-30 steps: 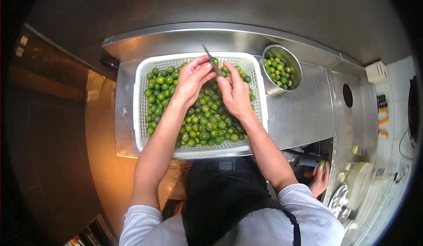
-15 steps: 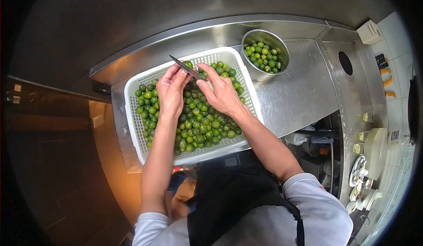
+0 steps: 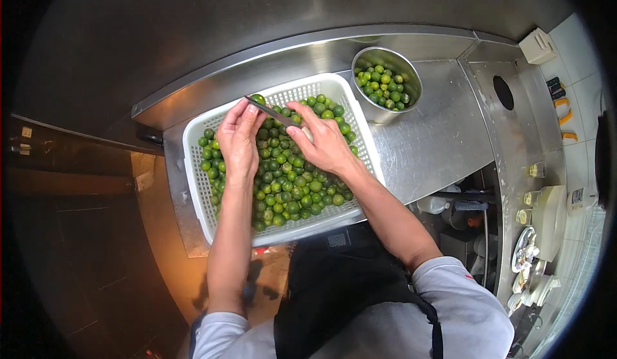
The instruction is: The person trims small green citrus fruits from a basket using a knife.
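Observation:
My left hand [image 3: 239, 139] pinches a small green lime [image 3: 258, 98] between its fingertips. A knife [image 3: 272, 112] is gripped in my right hand [image 3: 321, 142], its narrow blade pointing up and left with the tip against the lime. Whether the blade has cut into the skin I cannot tell. Both hands are over a white perforated plastic basket [image 3: 308, 228], where many loose limes [image 3: 292, 185] lie piled. My forearms cover part of the pile.
Right of the basket, a round steel pot [image 3: 379, 113] holds more limes [image 3: 384, 87] on the steel counter [image 3: 437, 140]. Glasses [image 3: 536, 170] and stacked plates [image 3: 524, 250] stand on the far-right ledge. Below the counter is an open shelf with containers [image 3: 434, 203].
My left hand has moved slightly left and down with the lime. The knife has followed, and its tip now sits at the lime rather than projecting beyond it.

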A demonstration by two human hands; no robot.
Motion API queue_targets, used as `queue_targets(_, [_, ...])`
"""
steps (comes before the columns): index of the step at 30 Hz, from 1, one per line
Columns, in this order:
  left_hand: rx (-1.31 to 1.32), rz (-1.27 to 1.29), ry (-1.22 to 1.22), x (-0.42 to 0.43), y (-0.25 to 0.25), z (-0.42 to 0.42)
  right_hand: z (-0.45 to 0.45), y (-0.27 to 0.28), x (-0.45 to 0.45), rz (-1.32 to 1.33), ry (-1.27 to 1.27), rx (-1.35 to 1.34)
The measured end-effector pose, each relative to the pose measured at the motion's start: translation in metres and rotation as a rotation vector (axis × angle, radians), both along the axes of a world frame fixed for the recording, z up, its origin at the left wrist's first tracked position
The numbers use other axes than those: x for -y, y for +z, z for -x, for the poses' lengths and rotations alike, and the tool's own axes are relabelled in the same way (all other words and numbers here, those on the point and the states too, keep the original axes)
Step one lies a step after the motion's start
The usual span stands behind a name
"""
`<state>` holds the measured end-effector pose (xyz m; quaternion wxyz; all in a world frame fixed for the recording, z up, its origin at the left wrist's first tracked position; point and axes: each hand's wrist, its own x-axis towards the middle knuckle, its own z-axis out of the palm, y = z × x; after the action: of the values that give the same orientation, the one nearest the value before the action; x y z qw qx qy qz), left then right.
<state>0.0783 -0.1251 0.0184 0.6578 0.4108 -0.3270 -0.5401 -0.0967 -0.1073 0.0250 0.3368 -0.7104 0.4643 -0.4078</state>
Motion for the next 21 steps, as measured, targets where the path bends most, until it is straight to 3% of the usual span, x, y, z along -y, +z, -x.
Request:
queue_targets(5, [0.118,-0.016,-0.034,-0.005,-0.003,0.009,-0.001,-0.002,0.003,-0.038,-0.011,0.034])
queue_targets(8, [0.177,-0.03,-0.071,-0.011,-0.005,0.019,-0.001,-0.005,0.008,0.086,-0.069,0.098])
queue_targets(12, [0.173,-0.022,-0.07,-0.008,-0.005,0.02,0.002,-0.002,0.007,-0.007,-0.014,0.161])
queue_targets(18, [0.206,-0.009,-0.151,-0.005,-0.001,0.015,0.004,-0.001,0.006,-0.46,0.099,0.422])
queue_targets(21, [0.212,-0.066,-0.117,-0.004,0.005,0.01,0.006,0.002,0.008,-0.722,0.223,0.8])
